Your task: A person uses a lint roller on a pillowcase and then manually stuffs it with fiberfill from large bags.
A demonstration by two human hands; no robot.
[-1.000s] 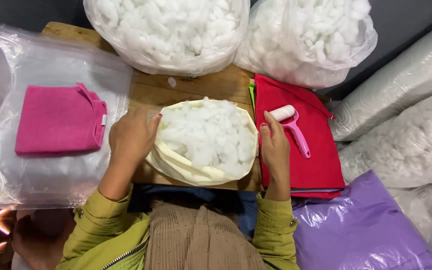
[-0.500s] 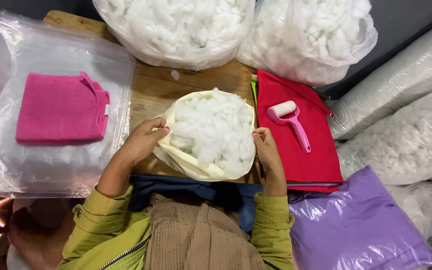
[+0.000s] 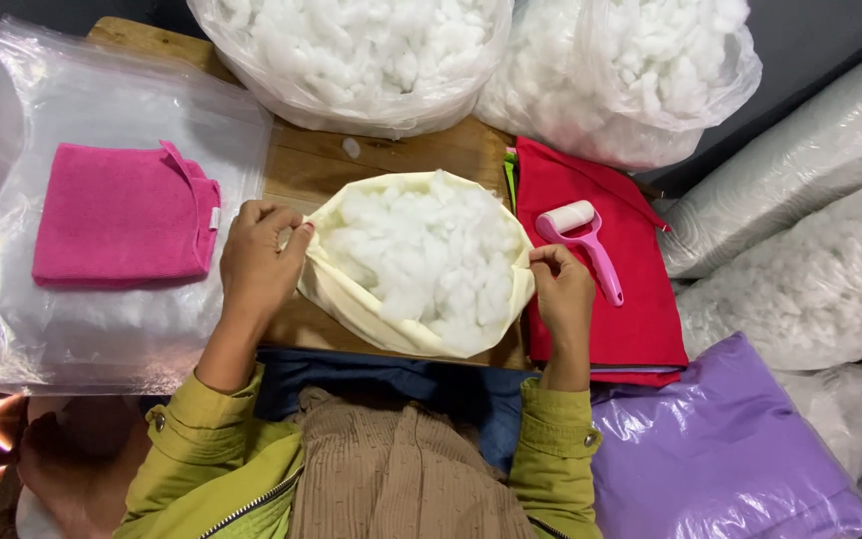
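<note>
On the wooden table (image 3: 301, 165), in the middle of the view, lies a cream cover (image 3: 351, 299) with its mouth spread wide and white stuffing (image 3: 421, 255) heaped inside. The left hand (image 3: 256, 265) pinches the cover's left rim, fingers curled over the edge; the right hand (image 3: 563, 289) pinches the right rim, thumb and fingertips closed on the cloth. How deep the stuffing goes is hidden by the cover's wall, and its near edge hangs over the table edge.

Left of the left hand, a pink cloth (image 3: 122, 225) lies folded on clear plastic bags (image 3: 102, 329). Just right of the right hand, a pink lint roller (image 3: 583, 240) rests on a red cloth (image 3: 616, 299); thin green and other edges peek from under it, too little to identify. Two clear sacks of stuffing (image 3: 351, 55) are cut off by the top edge. A purple bag (image 3: 720, 439) lies at lower right, beside more plastic-wrapped bundles (image 3: 800, 279).
</note>
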